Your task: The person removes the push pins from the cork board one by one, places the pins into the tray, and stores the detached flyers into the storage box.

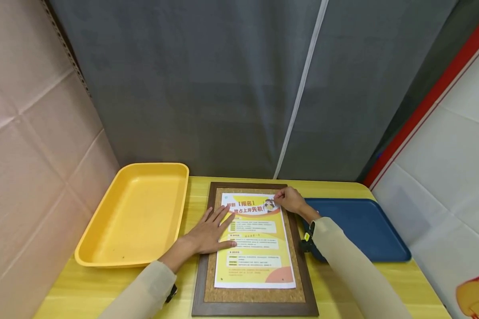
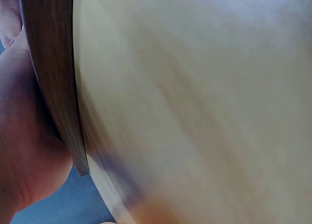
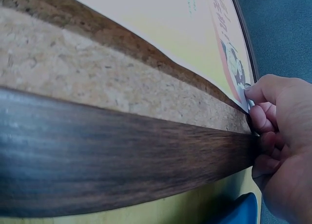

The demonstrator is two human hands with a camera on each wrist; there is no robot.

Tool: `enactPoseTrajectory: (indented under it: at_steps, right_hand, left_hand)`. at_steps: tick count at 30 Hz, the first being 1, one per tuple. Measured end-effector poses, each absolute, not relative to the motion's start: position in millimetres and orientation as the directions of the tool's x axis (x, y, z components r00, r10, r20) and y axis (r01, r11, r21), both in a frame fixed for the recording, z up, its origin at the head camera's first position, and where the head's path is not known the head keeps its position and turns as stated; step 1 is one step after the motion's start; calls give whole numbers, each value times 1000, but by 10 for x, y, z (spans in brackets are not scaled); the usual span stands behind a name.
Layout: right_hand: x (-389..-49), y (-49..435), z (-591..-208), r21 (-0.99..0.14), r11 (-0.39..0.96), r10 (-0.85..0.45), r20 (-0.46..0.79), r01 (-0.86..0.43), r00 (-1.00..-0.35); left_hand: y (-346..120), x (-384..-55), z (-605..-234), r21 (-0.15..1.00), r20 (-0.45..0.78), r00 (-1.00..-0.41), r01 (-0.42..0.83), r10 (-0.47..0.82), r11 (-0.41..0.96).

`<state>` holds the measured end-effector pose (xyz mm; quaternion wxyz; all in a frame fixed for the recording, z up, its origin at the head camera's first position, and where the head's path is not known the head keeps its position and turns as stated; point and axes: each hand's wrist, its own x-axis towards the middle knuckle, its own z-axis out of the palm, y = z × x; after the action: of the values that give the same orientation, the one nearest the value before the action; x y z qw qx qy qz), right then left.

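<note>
A yellow printed poster (image 1: 259, 223) lies on a framed corkboard (image 1: 210, 283), its edge casting a shadow on the cork in the right wrist view. My left hand (image 1: 210, 232) rests on the poster's left side, fingers spread. At the top right corner, the thumb and fingertips of my right hand (image 1: 290, 201) pinch the poster; whether a small pin is also between them, I cannot tell. The right wrist view shows the curled fingers of that hand (image 3: 287, 131) beside the board's dark wooden frame (image 3: 122, 160). Small dark dots mark the poster's lower corners.
To the left stands a yellow tray (image 1: 143, 212). A blue tray (image 1: 363, 226) sits at the right, partly behind my right forearm. Under everything is a yellow wood-grain table (image 1: 175, 301), backed by a grey curtain (image 1: 207, 97) and flanked by pale side panels.
</note>
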<state>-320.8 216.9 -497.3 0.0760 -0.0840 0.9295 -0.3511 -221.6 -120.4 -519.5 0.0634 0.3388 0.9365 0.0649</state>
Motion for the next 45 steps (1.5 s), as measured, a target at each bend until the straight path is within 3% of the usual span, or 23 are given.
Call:
enactPoseTrajectory:
  at_steps: [18,45]
  right_hand:
    - [-3209,2206,-4981,-675,736,-176,-109,-57,-978]
    - [-3172,2194,-4952,-693,720,-169,-114,-44,-979]
  left_hand:
    - [-1185,-2275,-5299,176,-57,-763,627,643,759]
    - [-1158,-2221,-5152,170,-82,-764,622,640,764]
